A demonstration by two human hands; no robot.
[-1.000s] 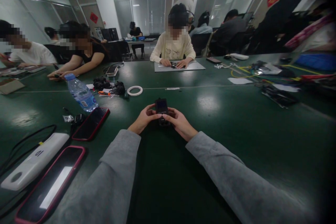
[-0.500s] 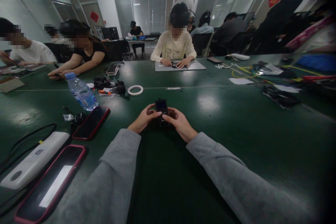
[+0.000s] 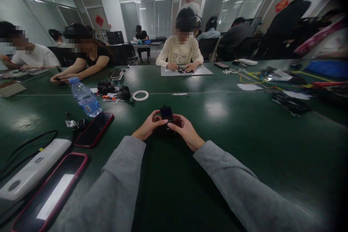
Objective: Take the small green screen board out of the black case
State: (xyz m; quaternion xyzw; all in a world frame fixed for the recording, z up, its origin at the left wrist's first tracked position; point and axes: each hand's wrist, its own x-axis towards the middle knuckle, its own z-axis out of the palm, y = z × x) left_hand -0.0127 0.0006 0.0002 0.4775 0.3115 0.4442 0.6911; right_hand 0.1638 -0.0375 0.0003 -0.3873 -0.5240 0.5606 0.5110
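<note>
Black device (image 3: 166, 114) mid-frame, pinched between left hand (image 3: 148, 125) and right hand (image 3: 187, 130), thumbs on its front. Grip sides evenly, brace it upright, press thumbs gently, keep screen uncovered.

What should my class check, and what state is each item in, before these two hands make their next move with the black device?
1. Left hand on the black device: ok.
2. Right hand on it too: ok.
3. Bottle capped: ok.
4. Bottle well apart from the farther phone: not ok, they lie close together.
5. White ring clear of both hands: ok.
6. Device screen readable: cannot tell, too small and dark.
</note>
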